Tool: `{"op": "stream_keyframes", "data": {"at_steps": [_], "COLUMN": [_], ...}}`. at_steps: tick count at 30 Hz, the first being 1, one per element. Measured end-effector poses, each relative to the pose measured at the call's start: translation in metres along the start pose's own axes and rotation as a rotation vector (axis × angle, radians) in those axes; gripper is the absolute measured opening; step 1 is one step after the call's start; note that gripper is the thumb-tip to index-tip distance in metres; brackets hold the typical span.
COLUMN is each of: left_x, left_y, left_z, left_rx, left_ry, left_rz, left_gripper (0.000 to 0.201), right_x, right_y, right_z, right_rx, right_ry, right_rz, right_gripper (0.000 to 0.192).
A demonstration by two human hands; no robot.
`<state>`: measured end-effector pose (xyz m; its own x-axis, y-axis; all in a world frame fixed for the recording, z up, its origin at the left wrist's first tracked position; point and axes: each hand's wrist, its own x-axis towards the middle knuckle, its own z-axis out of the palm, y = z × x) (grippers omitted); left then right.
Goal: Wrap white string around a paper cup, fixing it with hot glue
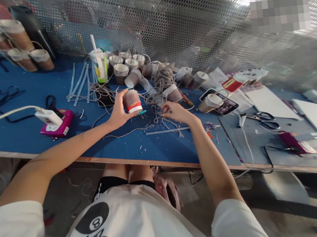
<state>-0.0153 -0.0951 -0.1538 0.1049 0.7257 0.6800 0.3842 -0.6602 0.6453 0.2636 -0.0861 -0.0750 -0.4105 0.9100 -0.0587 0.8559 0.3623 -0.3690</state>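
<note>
Wrapping work spread over a blue surface [21,136].
Behind lies a heap of twine-covered cups [130,66] and loose twine [163,81]; the left hand [119,113] curls around a paper cup [132,101], held just above the surface, while the right hand [176,111], fingers bent, pinches strands of twine beside it.

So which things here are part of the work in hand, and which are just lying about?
In hand: left hand holds a twine-wrapped cup; right hand on loose twine; wrapped cups behind.
Lying about: scissors, phone, pink device, drink carton.
</note>
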Motion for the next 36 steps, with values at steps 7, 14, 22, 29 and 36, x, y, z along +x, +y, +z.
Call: {"op": "stream_keyframes", "data": {"at_steps": [7,14,22,29,36], "left_x": [0.001,0.001,0.0,-0.001,0.003], "left_y": [0.0,0.001,0.0,-0.004,0.001], "left_z": [-0.001,0.0,0.001,0.001,-0.003], "left_rx": [-0.005,-0.021,-0.012,-0.024,-0.081], "left_ry": [-0.007,-0.026,-0.065,-0.168,-0.269], "left_rz": [-0.015,-0.001,0.01,-0.055,-0.076], "left_gripper": [0.098,0.098,0.095,0.102,0.11], "right_x": [-0.003,0.003,0.007,0.012,0.007], "right_y": [-0.005,-0.002,-0.029,-0.051,-0.065], "right_z": [-0.01,-0.012,-0.011,0.009,0.035], "right_rx": [0.069,0.275,0.27,0.443,0.732], "right_ry": [0.069,0.333,0.423,0.409,0.274], "right_rz": [-0.003,-0.14,-0.225,-0.115,-0.178], "right_gripper": [0.008,0.027,0.04,0.056,0.066]}}
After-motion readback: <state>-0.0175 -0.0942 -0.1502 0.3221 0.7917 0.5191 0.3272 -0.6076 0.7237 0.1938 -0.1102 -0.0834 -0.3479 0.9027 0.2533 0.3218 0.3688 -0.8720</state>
